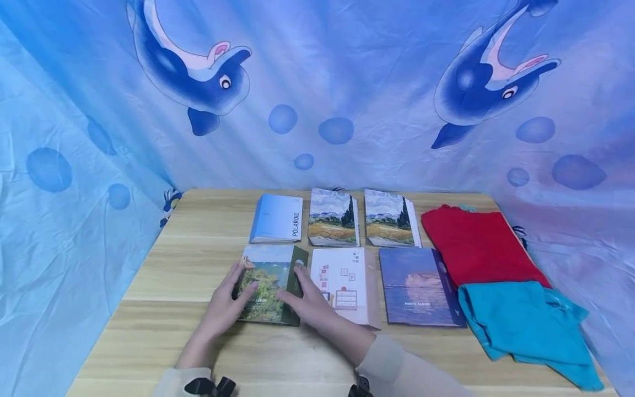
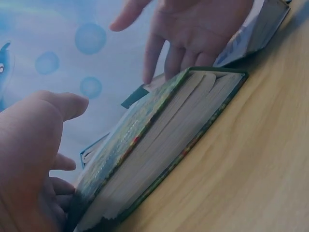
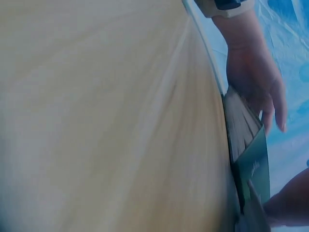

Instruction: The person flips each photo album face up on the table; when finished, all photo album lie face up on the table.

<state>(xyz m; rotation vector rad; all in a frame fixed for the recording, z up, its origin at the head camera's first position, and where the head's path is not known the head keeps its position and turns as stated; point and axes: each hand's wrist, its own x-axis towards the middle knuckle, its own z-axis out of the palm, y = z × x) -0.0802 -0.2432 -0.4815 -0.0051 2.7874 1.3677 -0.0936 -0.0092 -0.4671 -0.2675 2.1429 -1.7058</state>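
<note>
A thick photo album [image 1: 268, 300] with a green landscape cover and dark green spine lies on the wooden table. At its left edge is my left hand [image 1: 225, 309], fingers along the side and thumb lifted off the cover, as the left wrist view shows. My right hand [image 1: 315, 303] is by the spine, its fingers rather straight and its thumb over the cover. The page block [image 2: 159, 145] faces the left wrist camera. Only part of the right hand [image 3: 294, 200] shows in the right wrist view, with the album's green spine [image 3: 253, 166] beside it.
Right of the green album lie a white album [image 1: 339, 270] with a furniture drawing and a purple-blue seascape album [image 1: 412, 286]. Behind stand a blue Polaroid album [image 1: 278, 218] and two landscape albums [image 1: 332, 218]. Red cloth [image 1: 483, 245] and teal cloth [image 1: 526, 317] lie at right.
</note>
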